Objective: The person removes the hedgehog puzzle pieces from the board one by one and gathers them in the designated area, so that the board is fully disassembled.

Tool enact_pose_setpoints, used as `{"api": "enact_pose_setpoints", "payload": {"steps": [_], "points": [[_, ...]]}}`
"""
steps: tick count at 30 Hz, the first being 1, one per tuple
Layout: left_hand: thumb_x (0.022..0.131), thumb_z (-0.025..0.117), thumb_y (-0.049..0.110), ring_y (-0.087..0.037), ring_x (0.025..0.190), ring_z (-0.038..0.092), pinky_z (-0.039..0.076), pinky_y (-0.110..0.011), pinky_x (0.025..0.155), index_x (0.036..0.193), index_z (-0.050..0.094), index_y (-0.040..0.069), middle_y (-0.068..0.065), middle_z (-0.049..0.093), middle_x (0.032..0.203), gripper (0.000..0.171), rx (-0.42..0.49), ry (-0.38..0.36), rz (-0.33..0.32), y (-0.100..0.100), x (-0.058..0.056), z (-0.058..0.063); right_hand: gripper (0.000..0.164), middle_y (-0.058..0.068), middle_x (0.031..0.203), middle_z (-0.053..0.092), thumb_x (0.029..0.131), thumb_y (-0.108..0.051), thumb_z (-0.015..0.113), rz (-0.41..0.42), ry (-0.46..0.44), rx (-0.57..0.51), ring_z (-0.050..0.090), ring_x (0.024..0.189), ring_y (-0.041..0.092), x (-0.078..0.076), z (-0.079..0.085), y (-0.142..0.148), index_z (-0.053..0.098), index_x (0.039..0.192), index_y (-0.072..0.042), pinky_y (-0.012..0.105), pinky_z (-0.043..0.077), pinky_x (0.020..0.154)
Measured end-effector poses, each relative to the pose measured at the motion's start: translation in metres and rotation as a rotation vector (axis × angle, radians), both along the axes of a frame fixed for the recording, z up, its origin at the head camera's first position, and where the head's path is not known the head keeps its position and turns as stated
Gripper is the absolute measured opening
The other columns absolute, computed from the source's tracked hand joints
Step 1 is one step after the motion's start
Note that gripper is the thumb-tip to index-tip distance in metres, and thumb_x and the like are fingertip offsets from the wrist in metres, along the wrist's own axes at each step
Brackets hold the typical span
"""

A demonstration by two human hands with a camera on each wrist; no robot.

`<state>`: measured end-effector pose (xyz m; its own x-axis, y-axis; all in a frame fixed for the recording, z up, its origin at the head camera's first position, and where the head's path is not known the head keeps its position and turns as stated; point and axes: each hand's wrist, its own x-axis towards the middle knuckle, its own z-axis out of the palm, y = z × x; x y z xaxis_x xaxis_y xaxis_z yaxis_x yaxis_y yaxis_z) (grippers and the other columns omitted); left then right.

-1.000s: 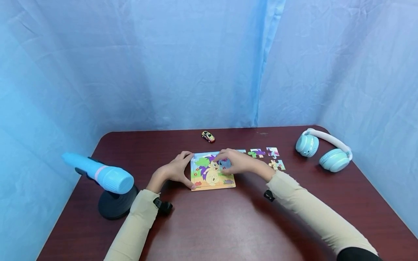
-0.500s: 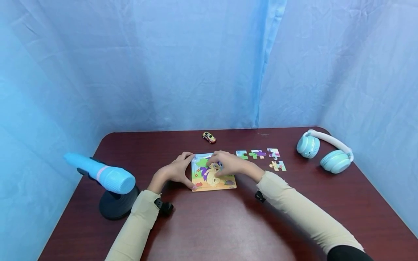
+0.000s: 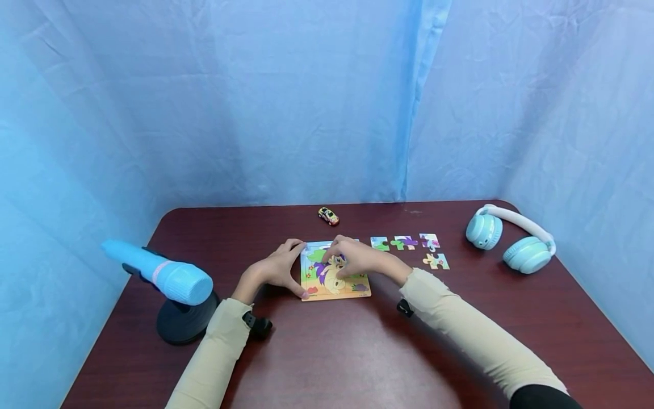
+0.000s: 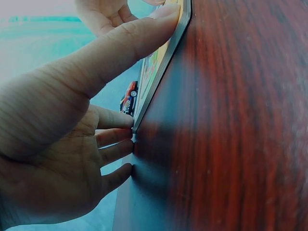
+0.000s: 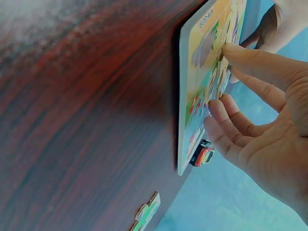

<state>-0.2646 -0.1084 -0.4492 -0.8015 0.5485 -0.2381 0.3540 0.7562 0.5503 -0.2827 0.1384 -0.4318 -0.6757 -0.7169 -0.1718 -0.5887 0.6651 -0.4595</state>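
Observation:
A picture puzzle board (image 3: 332,296) with a cartoon figure lies flat on the dark red table. My left hand (image 3: 278,266) spans its left side: the thumb presses the near corner, the index finger touches the far corner. In the left wrist view, those fingers look fairly straight along the board's edge (image 4: 161,72). My right hand (image 3: 355,255) is over the board's middle. In the right wrist view, its thumb and fingers pinch a puzzle piece (image 5: 219,79) at the board's surface, partly hidden by the fingers. How well the piece is seated I cannot tell.
Several loose puzzle pieces (image 3: 404,242) lie right of the board. A toy car (image 3: 328,216) stands behind it. Pale blue headphones (image 3: 526,253) lie at the right. On the left, a light blue microphone (image 3: 179,281) leans on a black round stand (image 3: 186,324). Blue curtains (image 3: 306,102) surround the table.
My right hand has shifted left across the board, then stayed nearly still over the last half second. My left hand keeps its place at the board's left side.

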Motion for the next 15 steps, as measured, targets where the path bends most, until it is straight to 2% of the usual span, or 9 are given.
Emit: {"api": "enact_pose_setpoints", "payload": {"steps": [6, 15], "points": [[0.073, 0.092, 0.045, -0.035, 0.150, 0.026, 0.034, -0.055, 0.119, 0.163, 0.019, 0.003, -0.016, 0.021, 0.163, 0.123, 0.001, -0.003, 0.011, 0.0003, 0.0000, -0.0004, 0.037, 0.009, 0.123, 0.058, 0.088, -0.007, 0.078, 0.013, -0.010, 0.005, 0.052, 0.111, 0.022, 0.0008, 0.0027, -0.0010, 0.073, 0.125, -0.011, 0.035, 0.052, 0.088], [0.072, 0.093, 0.043, -0.035, 0.149, 0.028, 0.033, -0.054, 0.119, 0.163, 0.019, 0.003, -0.016, 0.021, 0.163, 0.124, 0.009, -0.013, 0.023, 0.0021, 0.0005, -0.0001, 0.036, 0.004, 0.120, 0.066, 0.088, -0.005, 0.077, 0.068, -0.001, 0.038, 0.048, 0.108, 0.018, -0.0006, 0.0072, -0.0048, 0.076, 0.122, -0.014, 0.028, 0.049, 0.079]]}}
